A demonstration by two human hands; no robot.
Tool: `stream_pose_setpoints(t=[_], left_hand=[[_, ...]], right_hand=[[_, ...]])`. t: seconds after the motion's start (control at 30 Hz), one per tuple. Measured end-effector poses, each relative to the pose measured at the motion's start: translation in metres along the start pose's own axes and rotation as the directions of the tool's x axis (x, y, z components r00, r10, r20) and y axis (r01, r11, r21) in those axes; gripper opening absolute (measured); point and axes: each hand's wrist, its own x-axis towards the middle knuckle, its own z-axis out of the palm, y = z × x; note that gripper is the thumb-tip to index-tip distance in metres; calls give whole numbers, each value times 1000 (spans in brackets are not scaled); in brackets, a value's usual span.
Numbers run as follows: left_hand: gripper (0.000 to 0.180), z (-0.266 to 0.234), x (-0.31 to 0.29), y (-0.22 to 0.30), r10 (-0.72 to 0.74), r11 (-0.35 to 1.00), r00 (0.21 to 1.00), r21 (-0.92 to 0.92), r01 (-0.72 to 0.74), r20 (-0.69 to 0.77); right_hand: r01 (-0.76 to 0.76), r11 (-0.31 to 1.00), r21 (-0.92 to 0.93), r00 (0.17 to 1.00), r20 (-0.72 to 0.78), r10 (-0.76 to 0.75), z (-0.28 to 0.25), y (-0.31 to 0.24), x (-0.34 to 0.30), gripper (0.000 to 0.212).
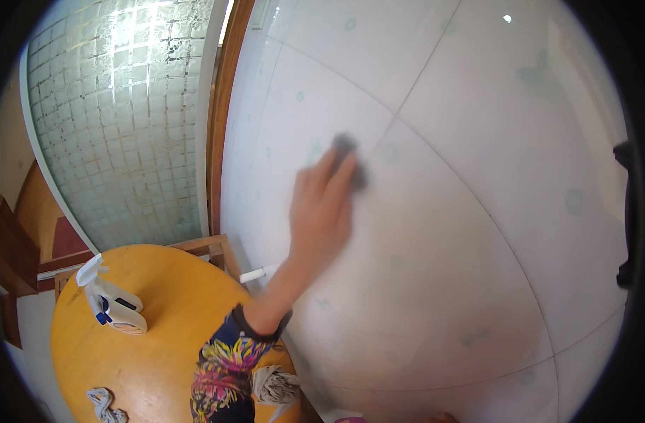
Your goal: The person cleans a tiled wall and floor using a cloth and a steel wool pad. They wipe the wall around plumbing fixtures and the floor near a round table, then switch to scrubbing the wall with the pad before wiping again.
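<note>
My left hand (321,201) reaches up from the lower edge in a dark sleeve with colourful patterning. Its fingers are closed around a small dark scrubbing pad (345,146), pressed against the white tiled wall (435,233). Motion blurs the pad, so its exact kind is unclear. Of my right hand (444,417), only a small blurred piece shows at the bottom edge, its fingers mostly hidden. Below the left forearm, a crumpled grey cloth (274,384) lies at the edge of the round yellow table (174,338).
A white spray bottle (121,307) with blue parts stands on the table's left side. Another grey rag (105,405) lies near its front. A short white pipe (255,273) juts out beside my wrist. Leftward is a patterned glass panel (118,134) beside a wooden frame (224,106).
</note>
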Motion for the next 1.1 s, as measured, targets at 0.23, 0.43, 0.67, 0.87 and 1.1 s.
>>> stream_pose_setpoints(t=[0.23,0.43,0.67,0.87,1.1], left_hand=[[29,4,85,-65,-131,975,980,161,155,-147],[32,-3,39,-92,-321,892,945,314,324,-62],[33,24,133,-102,181,975,953,175,-140,-243],[26,17,111,-235,-401,828,916,425,365,-5],[29,0,-104,-233,-721,617,691,502,605,54]], right_hand=[[0,1000,0,1000,-4,0,-2,0,-3,17],[-11,1000,2,1000,19,11,-6,-3,-4,17],[-32,999,3,997,77,32,-7,-8,1,17],[-71,997,18,991,119,68,-9,-8,2,16],[-44,999,25,990,134,40,-9,-9,1,16]])
